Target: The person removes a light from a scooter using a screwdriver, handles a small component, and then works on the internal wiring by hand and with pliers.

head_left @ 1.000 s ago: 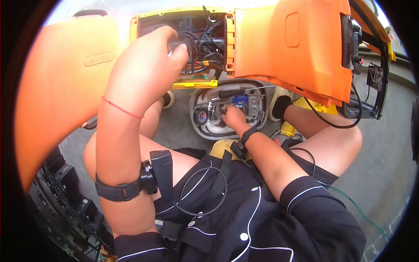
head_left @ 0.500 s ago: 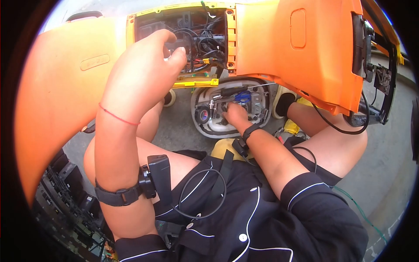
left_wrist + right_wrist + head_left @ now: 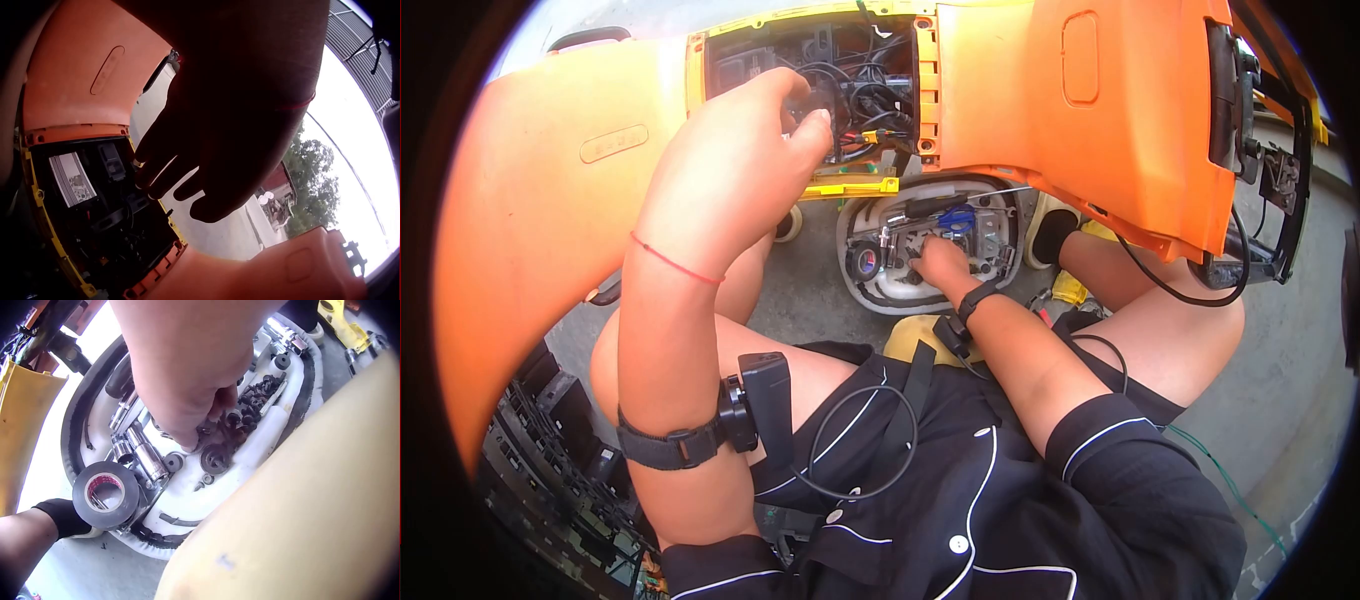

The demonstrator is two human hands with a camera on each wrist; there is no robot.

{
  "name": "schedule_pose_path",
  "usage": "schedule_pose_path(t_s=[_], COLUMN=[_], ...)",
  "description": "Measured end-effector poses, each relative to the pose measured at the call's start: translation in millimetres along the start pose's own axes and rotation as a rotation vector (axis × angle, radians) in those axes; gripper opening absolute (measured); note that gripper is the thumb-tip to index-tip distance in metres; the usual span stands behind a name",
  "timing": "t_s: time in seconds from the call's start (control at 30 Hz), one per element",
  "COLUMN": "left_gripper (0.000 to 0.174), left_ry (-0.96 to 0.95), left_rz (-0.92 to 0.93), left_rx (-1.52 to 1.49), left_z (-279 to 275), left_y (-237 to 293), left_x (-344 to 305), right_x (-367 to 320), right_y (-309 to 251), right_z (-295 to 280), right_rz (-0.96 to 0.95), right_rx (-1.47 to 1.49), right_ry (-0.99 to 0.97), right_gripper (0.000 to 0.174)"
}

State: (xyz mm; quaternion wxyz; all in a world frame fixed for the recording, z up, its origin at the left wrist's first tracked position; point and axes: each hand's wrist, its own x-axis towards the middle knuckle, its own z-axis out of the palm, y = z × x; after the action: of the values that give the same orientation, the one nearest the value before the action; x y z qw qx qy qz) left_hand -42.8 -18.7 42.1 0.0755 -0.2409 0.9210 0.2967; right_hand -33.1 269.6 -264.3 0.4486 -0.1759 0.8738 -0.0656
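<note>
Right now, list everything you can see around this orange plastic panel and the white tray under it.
Orange plastic body panel: one, orange, in front of the person.
Black wires: many, black, in the panel's open compartment.
White oval tray: one, white, on the floor.
Black tape roll: one, black, in the tray.
Silver metal sockets: several, silver, beside the tape.
Dark bolts: many, dark, tray's middle.
Left hand: one, among the wires.
Right hand: one, fingertips on the bolts.

Outdoor repair spot; concrete ground; opened orange scooter body; parts tray
</note>
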Motion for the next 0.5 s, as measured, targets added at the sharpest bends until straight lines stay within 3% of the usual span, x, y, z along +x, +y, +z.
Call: schedule_pose_path(t_s=[0.5], left_gripper=[0.035], left_ry=[-0.037], left_rz=[0.030], left_rx=[0.005], left_z=[1.2], left_y=[1.5], left_x=[-0.2], right_x=[0.5], right_y=[-0.8], right_z=[-5.4], right_rz=[-0.055], right_rx=[0.016], right_ry=[-0.137], right_gripper=[0.033])
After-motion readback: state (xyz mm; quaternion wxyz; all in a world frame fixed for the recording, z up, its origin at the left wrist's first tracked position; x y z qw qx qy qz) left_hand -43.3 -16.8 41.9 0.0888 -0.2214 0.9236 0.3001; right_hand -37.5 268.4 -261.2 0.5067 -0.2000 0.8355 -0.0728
